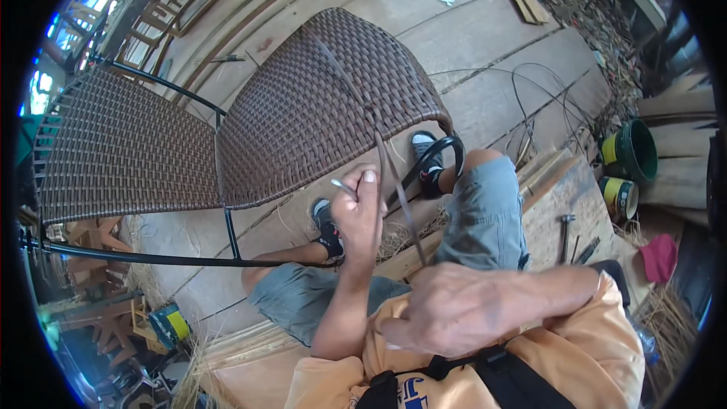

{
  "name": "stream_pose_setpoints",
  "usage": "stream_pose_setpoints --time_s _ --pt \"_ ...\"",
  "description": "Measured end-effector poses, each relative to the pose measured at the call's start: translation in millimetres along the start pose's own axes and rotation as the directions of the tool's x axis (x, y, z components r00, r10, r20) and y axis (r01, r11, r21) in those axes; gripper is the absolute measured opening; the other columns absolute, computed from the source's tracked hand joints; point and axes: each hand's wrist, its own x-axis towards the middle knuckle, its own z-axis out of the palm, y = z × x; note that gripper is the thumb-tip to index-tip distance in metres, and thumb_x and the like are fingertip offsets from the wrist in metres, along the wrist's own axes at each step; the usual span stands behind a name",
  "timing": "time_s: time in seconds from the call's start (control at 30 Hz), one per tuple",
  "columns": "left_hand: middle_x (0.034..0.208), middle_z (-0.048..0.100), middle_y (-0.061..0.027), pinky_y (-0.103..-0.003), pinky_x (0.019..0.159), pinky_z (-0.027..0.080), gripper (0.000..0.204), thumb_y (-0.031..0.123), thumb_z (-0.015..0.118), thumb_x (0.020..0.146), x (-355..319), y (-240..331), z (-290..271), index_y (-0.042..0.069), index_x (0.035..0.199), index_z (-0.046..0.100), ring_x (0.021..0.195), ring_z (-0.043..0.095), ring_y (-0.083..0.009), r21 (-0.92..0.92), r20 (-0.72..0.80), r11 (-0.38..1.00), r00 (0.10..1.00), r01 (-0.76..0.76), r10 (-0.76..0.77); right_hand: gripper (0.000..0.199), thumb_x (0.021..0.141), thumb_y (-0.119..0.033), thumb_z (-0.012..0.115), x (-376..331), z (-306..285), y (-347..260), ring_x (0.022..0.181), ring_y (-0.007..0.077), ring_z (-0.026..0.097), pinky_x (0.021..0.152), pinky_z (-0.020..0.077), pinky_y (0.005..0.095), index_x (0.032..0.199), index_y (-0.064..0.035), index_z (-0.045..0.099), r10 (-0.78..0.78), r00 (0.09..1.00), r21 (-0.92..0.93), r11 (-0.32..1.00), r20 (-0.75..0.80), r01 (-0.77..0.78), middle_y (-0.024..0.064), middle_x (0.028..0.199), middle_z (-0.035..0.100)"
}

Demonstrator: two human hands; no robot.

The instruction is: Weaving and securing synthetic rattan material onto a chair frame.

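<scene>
Both hands work close to the body over a woven chair. Left hand (357,216) is raised just below the front edge of the chair seat, fingers closed around a thin grey tool (342,187) whose tip projects to the left. Right hand (454,309) sits lower and nearer the chest, closed in a loose fist on the lower end of a dark rattan strip (394,182). The strip runs up from that fist, passes just beside the left hand, and continues onto the brown wicker seat (318,106). The chair's black metal frame (227,227) lies tipped on the wooden plank floor (485,38). Far right, a green bucket (632,151) stands near stacked boards.
</scene>
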Motion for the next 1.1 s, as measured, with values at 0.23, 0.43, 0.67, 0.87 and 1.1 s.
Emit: stream_pose_setpoints --time_s 0.23,0.43,0.67,0.87,1.1 --pt "0.084 0.061 -0.0047 -0.023 0.042 0.041 0.026 0.027 0.064 0.082 31.3 1.8 15.7 0.007 0.099 0.06 0.054 0.053 -0.0107 -0.416 0.257 0.804 0.903 0.425 -0.344 0.017 0.077 -0.014 0.058 -22.7 45.0 20.4 0.048 0.0254 0.053 0.047 0.0397 0.036 0.072 -0.0038 0.046 0.163 0.986 -0.056 0.985 0.017 -0.162 0.0062 0.048 0.046" --pt "0.076 0.059 -0.0027 -0.023 0.04 0.04 0.026 0.025 0.066 0.081 32.9 1.8 31.9 0.007 0.098 0.06 0.055 0.056 -0.0118 -0.309 0.145 0.884 0.936 0.351 -0.321 0.015 0.065 -0.01 0.057 -12.6 33.3 8.7 0.047 0.0265 0.052 0.053 0.0434 0.0357 0.073 -0.0008 0.048 0.012 0.964 -0.014 1.0 -0.267 -0.016 0.0071 0.049 0.047" --pt "0.075 0.056 -0.0001 -0.024 0.046 0.04 0.024 0.024 0.06 0.085 36.4 5.4 27.2 0.006 0.101 0.056 0.061 0.053 -0.0117 -0.46 0.235 0.754 0.883 0.469 -0.406 0.02 0.077 -0.02 0.059 -21.9 11.5 8.3 0.066 0.0217 0.054 0.069 0.0432 0.0334 0.086 -0.0026 0.056 -0.031 0.939 -0.183 0.983 -0.343 -0.035 0.0048 0.068 0.051" --pt "0.078 0.056 0.0021 -0.021 0.051 0.04 0.014 0.023 0.057 0.086 34.0 9.0 30.1 0.012 0.093 0.054 0.064 0.051 -0.0092 -0.612 0.397 0.579 0.843 0.539 -0.364 0.041 0.091 -0.039 0.044 -19.3 -104.4 54.5 0.076 0.0165 0.058 0.063 0.0451 0.0262 0.1 -0.0007 0.057 0.245 0.482 0.058 0.927 -0.841 -0.371 0.0112 0.089 0.06" --pt "0.076 0.059 -0.0014 -0.026 0.051 0.041 0.014 0.02 0.059 0.084 28.0 16.4 35.7 0.008 0.091 0.057 0.064 0.054 -0.0134 -0.592 0.284 0.622 0.855 0.512 -0.434 0.031 0.088 -0.028 0.051 88.9 -148.8 153.1 0.044 0.0116 0.049 0.035 0.0327 0.0224 0.099 0.001 0.055 0.846 0.433 0.303 0.52 -0.31 -0.799 0.0067 0.069 0.058"
